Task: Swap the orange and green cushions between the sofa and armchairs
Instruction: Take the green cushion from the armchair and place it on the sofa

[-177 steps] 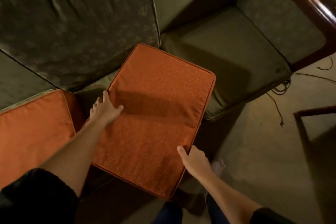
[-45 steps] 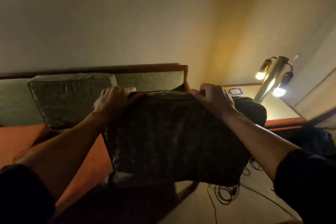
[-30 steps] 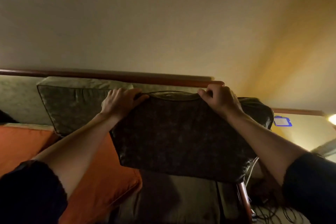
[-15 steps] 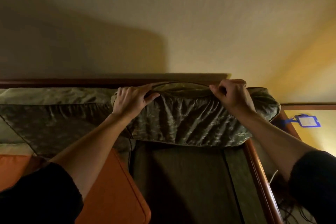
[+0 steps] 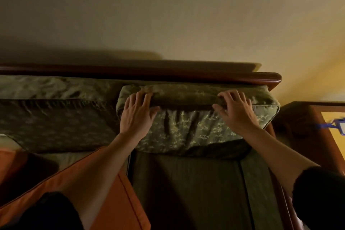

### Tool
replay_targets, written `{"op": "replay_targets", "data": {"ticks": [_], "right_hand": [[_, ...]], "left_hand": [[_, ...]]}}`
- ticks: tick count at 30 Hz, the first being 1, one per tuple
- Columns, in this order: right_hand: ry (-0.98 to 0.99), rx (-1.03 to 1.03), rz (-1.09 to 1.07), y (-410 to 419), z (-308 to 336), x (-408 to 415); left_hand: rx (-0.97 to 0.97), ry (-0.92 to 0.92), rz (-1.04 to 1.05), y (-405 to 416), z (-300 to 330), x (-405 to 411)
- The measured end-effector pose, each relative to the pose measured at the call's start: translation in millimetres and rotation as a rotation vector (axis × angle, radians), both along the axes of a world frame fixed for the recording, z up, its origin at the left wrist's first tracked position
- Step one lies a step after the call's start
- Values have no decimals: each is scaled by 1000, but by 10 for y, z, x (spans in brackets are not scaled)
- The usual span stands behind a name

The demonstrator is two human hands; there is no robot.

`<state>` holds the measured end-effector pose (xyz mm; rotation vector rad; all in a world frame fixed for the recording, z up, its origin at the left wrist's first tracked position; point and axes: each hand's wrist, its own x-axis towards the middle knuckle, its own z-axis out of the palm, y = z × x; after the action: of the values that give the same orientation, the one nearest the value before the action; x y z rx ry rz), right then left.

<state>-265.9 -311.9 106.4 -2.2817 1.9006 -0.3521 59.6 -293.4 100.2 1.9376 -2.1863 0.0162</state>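
Observation:
A green leaf-patterned cushion stands upright against the sofa back at the sofa's right end, its lower edge on the dark green seat. My left hand and my right hand hold its top edge, with the fingers laid over the top and the thumbs on the front face. An orange cushion lies on the seat at lower left, partly under my left forearm. Part of a second orange cushion shows at the far left edge.
Another green back cushion leans against the sofa back to the left. A dark wooden rail runs along the top of the sofa, against the wall. To the right stands a wooden side table with a blue-taped label.
The green cushion has gone from held up in the air to set against the sofa back at the right end. My hands have flattened on its top edge, and the view has tilted down.

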Motion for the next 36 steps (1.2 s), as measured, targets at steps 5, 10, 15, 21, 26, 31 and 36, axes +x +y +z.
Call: {"op": "replay_targets", "data": {"ticks": [5,10,15,21,26,31,36], "right_hand": [[194,7,74,57,-297,-86],[219,74,52,-97,-355,-38],[232,149,63,-86,-258,-31],[202,132,17,93,-56,104],[36,22,218,576,123,733],[-49,114,356,1074,66,1815],[-78,242,459,1438,-243,3029]], "left_hand": [[131,-90,-6,-103,-263,39],[228,-73,-4,-257,-349,40],[298,-77,-16,-224,-199,50],[338,56,-38,-55,161,122],[129,170,-33,602,307,527],[224,233,154,1284,73,1351],[435,186,326,1796,-390,2452]]}}
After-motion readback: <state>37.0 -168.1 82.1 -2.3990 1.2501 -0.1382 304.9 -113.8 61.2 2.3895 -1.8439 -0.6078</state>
